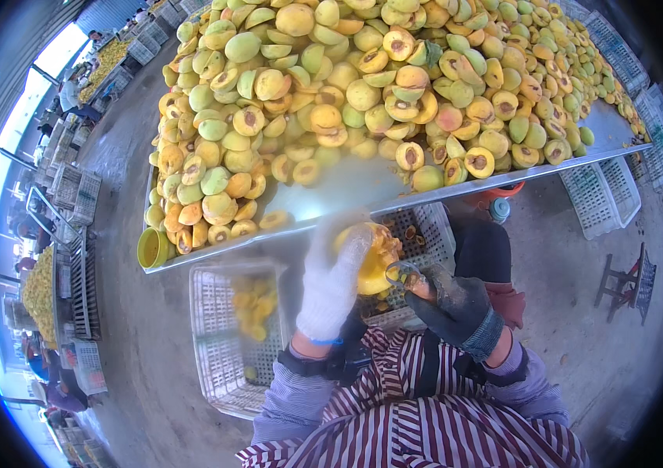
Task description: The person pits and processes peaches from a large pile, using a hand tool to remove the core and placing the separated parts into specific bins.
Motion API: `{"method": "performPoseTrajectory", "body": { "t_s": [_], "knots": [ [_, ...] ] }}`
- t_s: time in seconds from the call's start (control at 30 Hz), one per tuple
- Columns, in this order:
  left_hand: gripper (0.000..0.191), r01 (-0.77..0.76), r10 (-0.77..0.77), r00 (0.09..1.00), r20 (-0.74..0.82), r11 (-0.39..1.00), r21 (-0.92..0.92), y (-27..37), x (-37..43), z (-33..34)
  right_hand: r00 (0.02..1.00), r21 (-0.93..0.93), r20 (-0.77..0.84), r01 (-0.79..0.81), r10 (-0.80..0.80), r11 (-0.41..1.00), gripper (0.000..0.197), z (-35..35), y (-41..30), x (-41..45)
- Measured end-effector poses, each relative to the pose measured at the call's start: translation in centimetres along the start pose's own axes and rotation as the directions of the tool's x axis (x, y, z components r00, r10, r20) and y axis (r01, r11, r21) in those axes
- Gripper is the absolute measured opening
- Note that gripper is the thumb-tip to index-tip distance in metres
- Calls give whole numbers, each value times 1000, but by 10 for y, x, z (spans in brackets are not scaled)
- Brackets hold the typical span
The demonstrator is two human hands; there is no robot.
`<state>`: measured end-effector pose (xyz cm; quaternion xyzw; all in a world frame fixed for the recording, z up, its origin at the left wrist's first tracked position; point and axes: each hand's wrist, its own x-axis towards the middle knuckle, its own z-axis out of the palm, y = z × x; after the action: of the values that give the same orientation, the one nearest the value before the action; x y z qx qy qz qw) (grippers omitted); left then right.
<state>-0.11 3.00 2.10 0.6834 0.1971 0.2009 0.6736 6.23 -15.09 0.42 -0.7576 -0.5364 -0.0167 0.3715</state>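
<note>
My left hand [331, 275], in a white knit glove, grips a yellow peach half [375, 275] whose ragged orange-brown flesh faces right. My right hand [454, 307] wears a dark glove and is closed around the handle of a ring-shaped pitting knife [403, 274]. The metal loop is at the fruit's right edge; whether it cuts in cannot be told. Both hands are just off the front edge of a metal table [331, 190] heaped with halved peaches [308, 117], many with stones still in them. Below the hands, a plastic crate [440, 234] holds dark stones and scraps.
A white crate [206, 339] with yellow fruit pieces stands at the left. A yellow-green cup [153, 248] sits at the table's left corner. On the right are an empty-looking crate [600, 196], a small stool [630, 284] and a teal-lidded bottle [499, 209]. People work at distant fruit-covered tables.
</note>
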Motion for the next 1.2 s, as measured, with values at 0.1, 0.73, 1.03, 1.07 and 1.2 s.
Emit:
{"method": "performPoseTrajectory", "body": {
  "t_s": [0.1,0.73,1.03,1.07,1.2],
  "knots": [
    [23,-9,14,996,89,998,-57,3,-2,-8,994,40,-17,-105,106,994,26,1,-4,4],
    [26,93,-95,989,112,996,16,-4,-18,-22,998,40,-32,-60,62,997,24,-5,-24,16],
    [27,202,-188,974,125,973,-110,13,-33,-8,991,-132,-71,-123,115,984,22,10,-7,0],
    [27,204,-190,976,109,969,-139,4,-34,-8,990,-169,-74,-129,118,977,21,10,-7,1],
    [24,130,-128,991,51,991,-42,-3,-40,-10,990,-218,-53,-136,128,966,19,15,-7,0]
  ]
}}
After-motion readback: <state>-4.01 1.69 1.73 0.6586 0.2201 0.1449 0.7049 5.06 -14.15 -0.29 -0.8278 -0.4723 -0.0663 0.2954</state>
